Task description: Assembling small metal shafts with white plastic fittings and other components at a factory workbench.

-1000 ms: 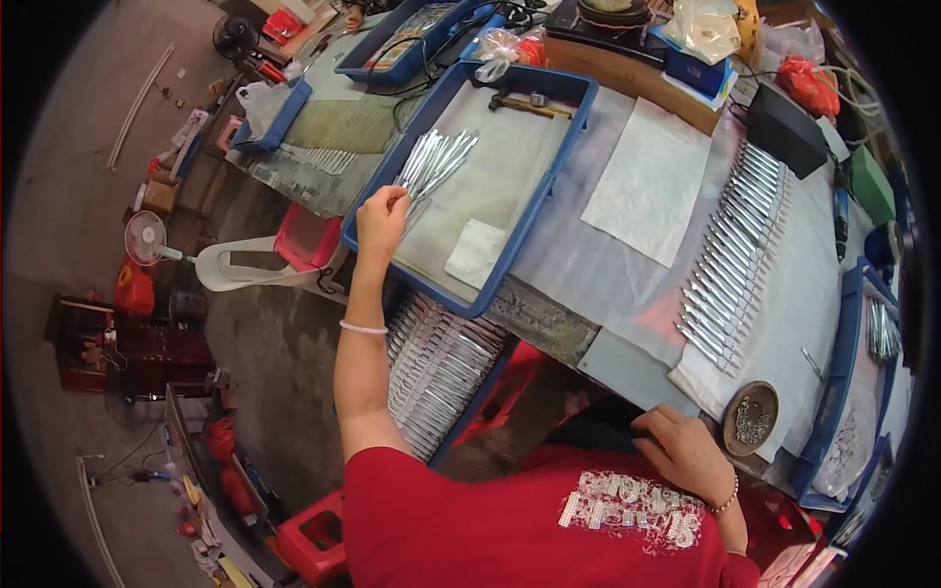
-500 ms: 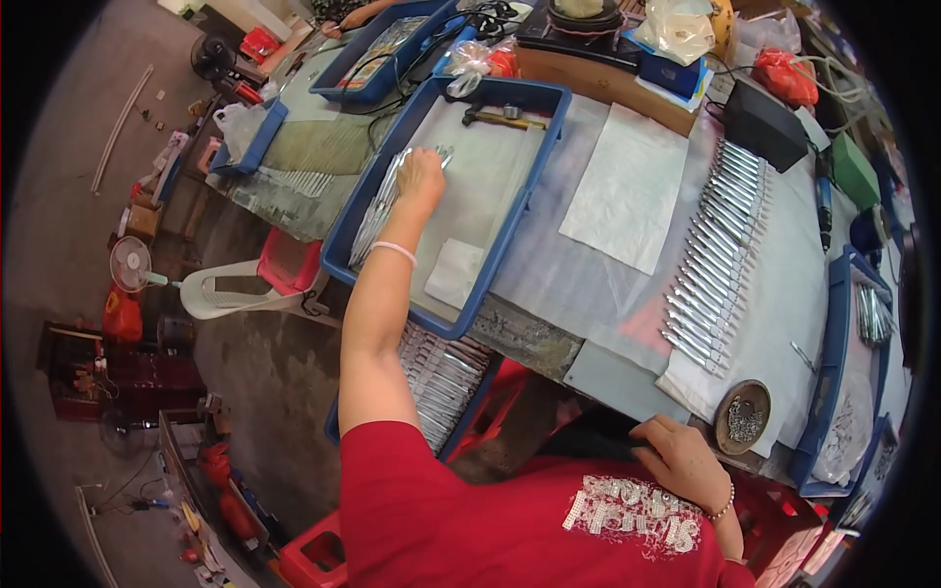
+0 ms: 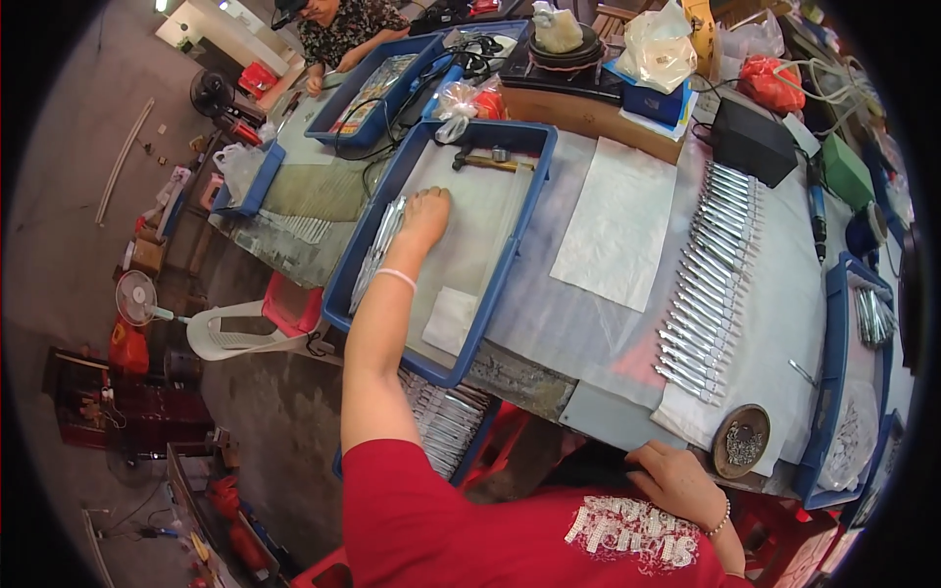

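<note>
My left hand [image 3: 425, 218], with a pale band at the wrist, reaches down into a blue plastic tray [image 3: 534, 211]. Its fingers are curled downward, and whatever they grip is hidden beneath the hand. Right beside it, slender silver metal pieces [image 3: 380, 247] lie in a pile along the tray's left side. A hammer [image 3: 495, 162] rests at the tray's far end, and a folded white sheet [image 3: 449, 319] at its near end. My right hand [image 3: 681, 480], a beaded bracelet on its wrist, is by the table's front edge, fingers loosely bent and apart, with nothing visible in it.
A long row of silver pieces [image 3: 708, 284] lies on the covered table at right, near a round bowl [image 3: 740, 441] of small metal parts. White paper [image 3: 616, 225] is mid-table. Another blue tray [image 3: 833, 392] stands far right. Across the table, a person [image 3: 348, 34] works.
The view has tilted up, bringing the person across the table into sight. My left hand stays in the tray; the silver pieces that showed at its fingertips no longer show there.
</note>
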`<state>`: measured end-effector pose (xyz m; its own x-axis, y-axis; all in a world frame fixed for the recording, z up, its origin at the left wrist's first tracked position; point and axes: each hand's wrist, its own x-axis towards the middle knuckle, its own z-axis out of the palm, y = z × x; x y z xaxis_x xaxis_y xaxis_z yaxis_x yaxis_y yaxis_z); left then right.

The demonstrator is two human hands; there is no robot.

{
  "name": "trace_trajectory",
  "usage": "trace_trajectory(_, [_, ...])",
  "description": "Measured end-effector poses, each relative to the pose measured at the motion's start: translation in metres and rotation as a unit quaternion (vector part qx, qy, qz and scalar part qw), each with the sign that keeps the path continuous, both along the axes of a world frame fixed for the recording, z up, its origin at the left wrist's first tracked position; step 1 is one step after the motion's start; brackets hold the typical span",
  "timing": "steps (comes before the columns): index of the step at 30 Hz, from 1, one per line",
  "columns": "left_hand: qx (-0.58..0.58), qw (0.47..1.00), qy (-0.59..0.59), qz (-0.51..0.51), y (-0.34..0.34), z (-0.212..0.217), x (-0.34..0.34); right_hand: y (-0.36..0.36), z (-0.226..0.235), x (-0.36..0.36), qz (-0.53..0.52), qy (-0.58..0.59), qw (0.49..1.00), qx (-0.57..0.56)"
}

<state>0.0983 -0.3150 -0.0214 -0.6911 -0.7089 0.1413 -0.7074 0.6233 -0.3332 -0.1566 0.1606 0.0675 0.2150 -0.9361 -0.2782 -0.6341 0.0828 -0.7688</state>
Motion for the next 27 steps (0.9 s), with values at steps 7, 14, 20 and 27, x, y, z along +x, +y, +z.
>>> trace_trajectory(7, [0.075, 0.987, 0.128, -0.062, 0.022, 0.011, 0.026, -0.003, -0.007, 0.001, 0.026, -0.013, 0.999, -0.018])
trace_trajectory(14, [0.005, 0.977, 0.213, -0.005, 0.023, 0.016, 0.043, 0.002, -0.010, -0.001, 0.019, 0.000, 0.998, -0.055])
trace_trajectory(20, [0.066, 0.962, 0.252, 0.085, 0.007, 0.014, 0.029, 0.007, -0.012, -0.001, 0.015, 0.015, 0.998, -0.060])
trace_trajectory(27, [0.083, 0.945, 0.109, 0.297, -0.006, 0.029, -0.013, 0.008, -0.010, 0.000, 0.016, 0.033, 0.999, -0.021])
